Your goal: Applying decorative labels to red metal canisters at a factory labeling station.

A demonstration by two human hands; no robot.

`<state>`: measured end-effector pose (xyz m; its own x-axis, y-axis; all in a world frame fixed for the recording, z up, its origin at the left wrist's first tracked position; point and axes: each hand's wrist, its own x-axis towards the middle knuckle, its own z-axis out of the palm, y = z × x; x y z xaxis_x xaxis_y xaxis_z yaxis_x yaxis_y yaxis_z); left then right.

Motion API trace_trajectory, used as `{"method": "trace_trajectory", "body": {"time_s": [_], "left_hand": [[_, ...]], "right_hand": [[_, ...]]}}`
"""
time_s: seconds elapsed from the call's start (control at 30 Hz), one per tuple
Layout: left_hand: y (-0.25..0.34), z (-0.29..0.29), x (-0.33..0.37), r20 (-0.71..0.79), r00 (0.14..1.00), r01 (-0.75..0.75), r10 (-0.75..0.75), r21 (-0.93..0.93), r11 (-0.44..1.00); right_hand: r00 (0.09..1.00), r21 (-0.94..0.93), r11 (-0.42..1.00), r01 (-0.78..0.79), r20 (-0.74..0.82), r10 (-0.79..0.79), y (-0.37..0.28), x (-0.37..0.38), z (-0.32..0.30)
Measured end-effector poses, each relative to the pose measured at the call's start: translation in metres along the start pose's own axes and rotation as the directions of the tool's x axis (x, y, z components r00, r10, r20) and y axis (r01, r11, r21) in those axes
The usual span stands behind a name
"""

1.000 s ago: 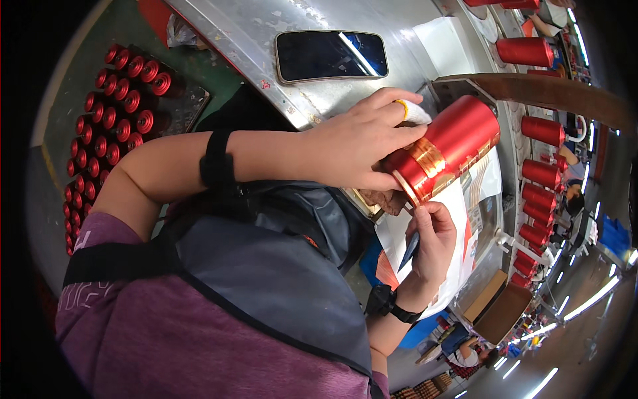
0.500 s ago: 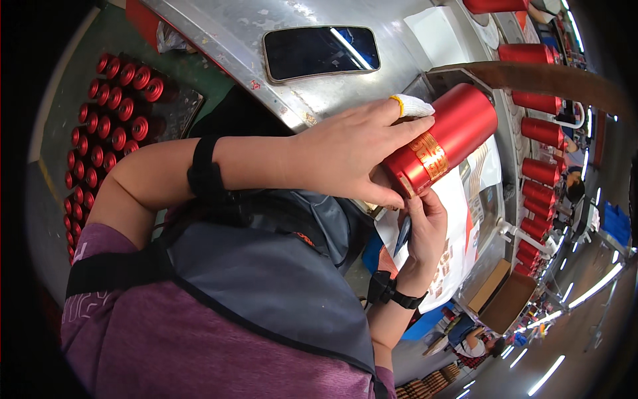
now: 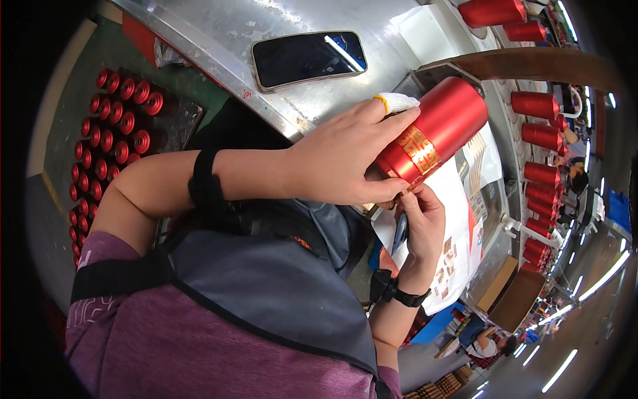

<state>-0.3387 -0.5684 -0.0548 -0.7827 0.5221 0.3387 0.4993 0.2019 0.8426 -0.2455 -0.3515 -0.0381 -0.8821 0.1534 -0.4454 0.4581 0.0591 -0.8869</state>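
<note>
A glossy red metal cylinder [image 3: 453, 114] with a gold patterned decal [image 3: 417, 150] lies tilted at the bench edge. My left hand [image 3: 345, 156] is wrapped over its near end, thumb by the lower rim. A white finger cot [image 3: 400, 102] with a yellow band covers one of its fingertips. Close beside the left thumb, my right hand [image 3: 426, 223] pinches at the cylinder's rim below the decal. From its grip a slim dark blue thing [image 3: 400, 233] sticks out; its kind is unclear, and what lies between the fingertips is hidden.
A phone [image 3: 309, 60] lies on the metal bench [image 3: 219, 33]. Left, below the bench, stand rows of red cylinders [image 3: 106, 139]. More red cylinders [image 3: 541, 136] line the right side. A brown curved bar [image 3: 518, 64] crosses behind, and printed paper [image 3: 448, 259] lies beyond my right hand.
The view has shifted slightly. The cylinder has turned a little in my left hand, its decal sitting at a slightly different angle. Both hands keep their hold, and my right fingers remain at the rim.
</note>
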Motion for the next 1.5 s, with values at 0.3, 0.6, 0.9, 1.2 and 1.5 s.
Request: {"method": "trace_trajectory", "body": {"time_s": [0.3,0.6,0.9,1.2,1.5], "left_hand": [[-0.008,-0.010,0.004,0.060,0.998,0.037,-0.033,-0.075,0.996],[0.005,-0.014,0.013,0.036,0.999,0.031,-0.030,-0.016,0.999],[0.006,-0.029,0.004,0.087,0.996,-0.006,0.010,-0.044,0.999],[0.005,-0.041,0.007,0.069,0.995,-0.066,0.078,-0.163,0.984],[0.000,-0.028,0.003,0.409,0.531,-0.847,0.742,0.263,0.462]], "right_hand": [[1.000,0.006,1.000,0.003,0.020,-0.003,-0.006,0.006,0.000],[0.998,-0.105,0.993,-0.060,-0.002,0.060,-0.016,0.003,0.000],[1.000,-0.076,0.997,-0.021,-0.010,0.020,-0.012,-0.004,0.007],[1.000,-0.076,0.997,-0.019,-0.014,0.018,-0.018,0.001,0.003],[1.000,-0.024,1.000,0.006,0.018,-0.005,-0.006,0.004,0.002]]}}
